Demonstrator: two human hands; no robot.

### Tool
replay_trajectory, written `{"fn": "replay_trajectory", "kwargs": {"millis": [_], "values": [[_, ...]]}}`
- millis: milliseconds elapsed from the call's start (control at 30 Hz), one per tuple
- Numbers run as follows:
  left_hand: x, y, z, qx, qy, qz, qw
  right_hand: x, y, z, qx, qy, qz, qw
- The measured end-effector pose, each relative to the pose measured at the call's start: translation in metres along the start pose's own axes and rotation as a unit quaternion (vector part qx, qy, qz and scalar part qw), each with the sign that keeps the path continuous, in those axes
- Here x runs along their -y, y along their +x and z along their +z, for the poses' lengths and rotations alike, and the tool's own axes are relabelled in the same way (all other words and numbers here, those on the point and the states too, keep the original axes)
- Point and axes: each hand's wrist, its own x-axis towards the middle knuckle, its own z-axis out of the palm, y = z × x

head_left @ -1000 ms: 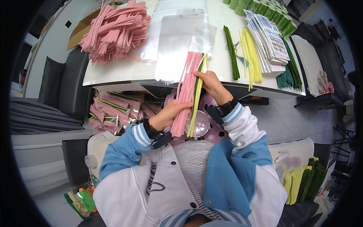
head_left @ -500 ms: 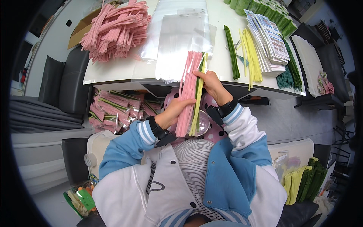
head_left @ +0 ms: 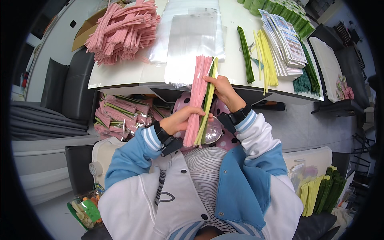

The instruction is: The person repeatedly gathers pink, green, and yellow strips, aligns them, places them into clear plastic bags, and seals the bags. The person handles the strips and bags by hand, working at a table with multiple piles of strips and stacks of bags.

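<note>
A long bundle of pink, yellow and green pipe cleaners (head_left: 200, 100) stands nearly upright, tilted slightly right, just near of the table edge.

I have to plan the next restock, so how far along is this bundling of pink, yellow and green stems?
Done: filled packets piled under the table. In hand: left hand and right hand gather one bundle. Left: a large pink pile, green stems, yellow stems and clear bags.

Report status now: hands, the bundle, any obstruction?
Left hand grips pink-yellow-green stem bundle low. Right hand pinches its upper edge. Nothing in between.
</note>
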Motion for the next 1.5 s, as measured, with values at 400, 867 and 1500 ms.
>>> {"fn": "replay_trajectory", "kwargs": {"millis": [400, 867, 1500], "values": [[0.011, -0.054, 0.013, 0.001, 0.112, -0.001, 0.994, 0.013, 0.002, -0.003, 0.009, 0.026, -0.001, 1.0], [-0.005, -0.034, 0.011, 0.0, 0.097, 0.071, 0.993, -0.009, -0.018, -0.022, 0.148, -0.011, 0.023, 0.989], [-0.072, -0.004, 0.026, -0.046, 0.849, 0.403, 0.338, -0.006, -0.033, -0.033, 0.213, -0.105, 0.004, 0.971]]}}
